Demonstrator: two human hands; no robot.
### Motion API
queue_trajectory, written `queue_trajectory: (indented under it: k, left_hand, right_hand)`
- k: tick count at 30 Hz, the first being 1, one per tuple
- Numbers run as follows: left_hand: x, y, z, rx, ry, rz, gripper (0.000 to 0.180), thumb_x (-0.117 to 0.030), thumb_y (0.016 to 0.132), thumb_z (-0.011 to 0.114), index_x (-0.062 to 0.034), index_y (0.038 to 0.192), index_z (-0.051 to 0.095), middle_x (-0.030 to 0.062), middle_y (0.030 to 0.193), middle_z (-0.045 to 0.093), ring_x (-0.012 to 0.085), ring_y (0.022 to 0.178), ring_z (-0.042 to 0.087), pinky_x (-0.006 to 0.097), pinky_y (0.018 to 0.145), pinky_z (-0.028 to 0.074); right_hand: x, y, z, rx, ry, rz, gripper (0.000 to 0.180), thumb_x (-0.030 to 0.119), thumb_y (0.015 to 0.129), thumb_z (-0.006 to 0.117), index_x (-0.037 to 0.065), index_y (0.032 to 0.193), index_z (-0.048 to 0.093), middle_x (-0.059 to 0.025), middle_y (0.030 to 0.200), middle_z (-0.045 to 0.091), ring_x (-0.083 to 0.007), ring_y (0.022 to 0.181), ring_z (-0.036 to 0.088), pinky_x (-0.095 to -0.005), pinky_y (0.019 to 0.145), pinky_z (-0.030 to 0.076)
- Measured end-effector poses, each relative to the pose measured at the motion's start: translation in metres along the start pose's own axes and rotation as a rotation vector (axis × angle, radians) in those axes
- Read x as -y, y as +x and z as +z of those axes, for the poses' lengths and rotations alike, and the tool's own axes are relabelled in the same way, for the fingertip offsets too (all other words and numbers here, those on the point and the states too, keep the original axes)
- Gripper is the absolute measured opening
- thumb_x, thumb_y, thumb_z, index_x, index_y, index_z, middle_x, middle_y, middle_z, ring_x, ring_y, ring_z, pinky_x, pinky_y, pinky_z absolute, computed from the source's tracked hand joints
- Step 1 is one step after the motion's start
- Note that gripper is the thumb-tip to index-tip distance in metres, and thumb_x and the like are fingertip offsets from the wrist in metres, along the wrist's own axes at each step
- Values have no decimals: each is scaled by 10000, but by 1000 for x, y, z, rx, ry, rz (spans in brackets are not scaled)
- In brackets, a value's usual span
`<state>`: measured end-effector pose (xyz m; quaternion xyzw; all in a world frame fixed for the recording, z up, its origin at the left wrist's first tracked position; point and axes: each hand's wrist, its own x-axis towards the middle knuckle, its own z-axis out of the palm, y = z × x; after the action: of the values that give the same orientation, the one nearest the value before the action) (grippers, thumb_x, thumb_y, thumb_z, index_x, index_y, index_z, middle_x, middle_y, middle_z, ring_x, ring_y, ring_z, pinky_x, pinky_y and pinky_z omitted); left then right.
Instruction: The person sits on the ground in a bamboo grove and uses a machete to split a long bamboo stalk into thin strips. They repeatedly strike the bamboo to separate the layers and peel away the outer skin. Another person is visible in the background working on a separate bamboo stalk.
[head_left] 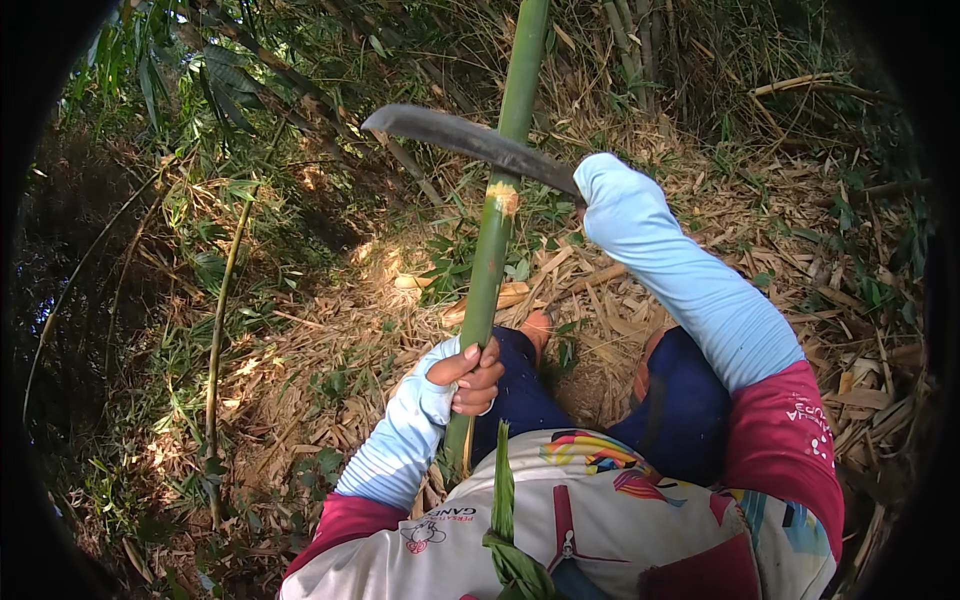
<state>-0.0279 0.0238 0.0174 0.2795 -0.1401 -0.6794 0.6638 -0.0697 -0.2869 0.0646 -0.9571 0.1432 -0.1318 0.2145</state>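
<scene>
We are gripping the green bamboo stalk [490,260] with our left hand [470,375]; our right hand [592,180], sleeve-covered, is clamping the curved blade [470,140] against it.

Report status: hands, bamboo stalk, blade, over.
Left hand gripping green bamboo stalk. Right hand sleeve-covered, on curved machete, blade across stalk above pale cut notch. Dry leaf litter underfoot.

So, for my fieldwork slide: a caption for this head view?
Left hand grips a green bamboo stem; right hand holds a curved blade at its notch.
</scene>
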Motion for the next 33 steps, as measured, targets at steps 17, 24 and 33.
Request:
queue_trajectory:
  k: [17, 24, 33]
  left_hand:
    - [-9, 21, 6, 203, -236, 35, 345, -427, 1025, 475, -97, 933, 438, -33, 622, 366, 49, 465, 323, 212, 408, 295]
    - [-12, 29, 7, 276, -252, 52, 407, -486, 1027, 422, -92, 929, 454, -33, 609, 350, 49, 446, 313, 222, 398, 288]
    - [-9, 34, 15, 293, -257, 0, 388, -458, 1024, 457, -89, 903, 451, -28, 592, 355, 54, 441, 315, 224, 398, 277]
  right_hand:
    - [29, -25, 13, -103, 132, -375, 84, 42, 714, 669, 73, 769, 613, -144, 731, 612, -317, 705, 626, -381, 627, 495]
    - [24, -22, -1, -221, 177, -335, 84, 88, 748, 659, 83, 829, 638, -156, 759, 629, -338, 722, 642, -385, 623, 510]
    - [44, -22, -10, -49, 5, -360, 115, 38, 721, 659, 73, 826, 625, -153, 737, 617, -314, 703, 642, -374, 597, 503]
